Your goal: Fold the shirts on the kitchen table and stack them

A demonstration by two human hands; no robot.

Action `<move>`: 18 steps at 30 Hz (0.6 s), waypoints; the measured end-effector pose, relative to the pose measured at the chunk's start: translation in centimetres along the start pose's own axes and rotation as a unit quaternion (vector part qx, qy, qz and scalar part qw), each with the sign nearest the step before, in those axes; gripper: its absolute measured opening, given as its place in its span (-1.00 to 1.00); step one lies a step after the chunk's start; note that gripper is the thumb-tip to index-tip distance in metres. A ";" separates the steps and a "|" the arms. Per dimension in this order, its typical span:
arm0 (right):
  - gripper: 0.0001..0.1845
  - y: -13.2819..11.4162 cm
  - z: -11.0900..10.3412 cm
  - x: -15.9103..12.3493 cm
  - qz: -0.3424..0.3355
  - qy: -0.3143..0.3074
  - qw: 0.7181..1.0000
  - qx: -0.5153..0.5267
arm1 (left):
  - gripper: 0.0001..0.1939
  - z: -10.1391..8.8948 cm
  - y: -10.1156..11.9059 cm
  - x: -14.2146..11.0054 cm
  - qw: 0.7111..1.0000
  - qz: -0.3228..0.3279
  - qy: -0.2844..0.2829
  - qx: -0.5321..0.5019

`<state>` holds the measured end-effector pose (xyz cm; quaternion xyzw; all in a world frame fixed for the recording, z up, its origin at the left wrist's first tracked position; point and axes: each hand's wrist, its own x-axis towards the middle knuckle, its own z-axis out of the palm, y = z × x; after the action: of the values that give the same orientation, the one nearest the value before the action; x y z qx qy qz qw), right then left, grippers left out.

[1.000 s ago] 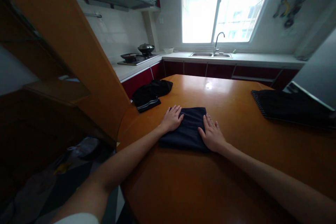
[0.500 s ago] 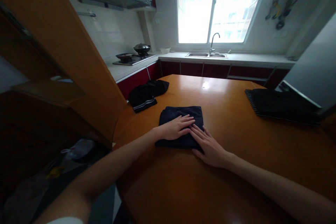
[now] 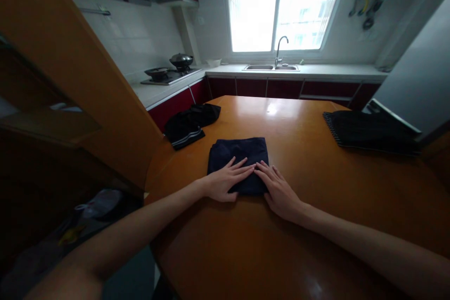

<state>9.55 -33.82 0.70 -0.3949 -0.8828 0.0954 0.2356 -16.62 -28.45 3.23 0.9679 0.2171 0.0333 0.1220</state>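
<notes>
"Dark blue cloth [image 3: 239, 148] lies under the fingers [image 3: 242, 170]. How are they set?"

"On the left hand [image 3: 221, 184] they're fanned apart, palm down over the cloth. On the right hand [image 3: 281, 196] they lie closer together, with narrow gaps. The foremost fingertips of the two hands meet or almost meet; I can't tell which."

"And the thumbs?"

"Both by the cloth's near edge. Whether either tucks beneath it, I can't tell."

"Where's the cloth, exactly?"

"Flat on the glossy brown worktop [image 3: 298, 154], folded into a squarish pad. Make it the centre of the clock: the left hand comes in from seven, the right from four."

"What's around it?"

"At ten o'clock, near but apart, a rumpled black garment [image 3: 186, 125] with pale stripes. Between two and three, well apart, a black fabric pile [image 3: 369, 133] laid flat, striped along its left edge."

"And farther out?"

"Towards eleven, past the worktop, a stove [image 3: 170, 78] with a lidded pan [image 3: 181, 61] on it. Just past twelve, a double sink [image 3: 260, 68] with a curved tap [image 3: 277, 51], and above that a bright window [image 3: 253, 4]."
</notes>
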 end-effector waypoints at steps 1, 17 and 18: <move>-0.07 -0.2 -0.2 0.0 0.002 -0.001 1.000 -0.017 | 0.15 0.0 0.0 0.0 1.000 0.000 -0.002 0.002; 0.00 1.5 -1.7 -0.4 -0.113 -0.124 0.981 -0.099 | 0.10 0.0 0.1 0.1 1.000 0.003 -0.005 0.011; 0.00 1.6 -1.9 -0.4 -0.115 -0.131 0.981 -0.085 | 0.09 -0.1 0.2 0.1 1.000 0.002 -0.008 0.009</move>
<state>11.75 -33.06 1.70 -0.2938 -0.9504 0.0435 0.0926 -16.43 -28.51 3.36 0.9697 0.2142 0.0242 0.1153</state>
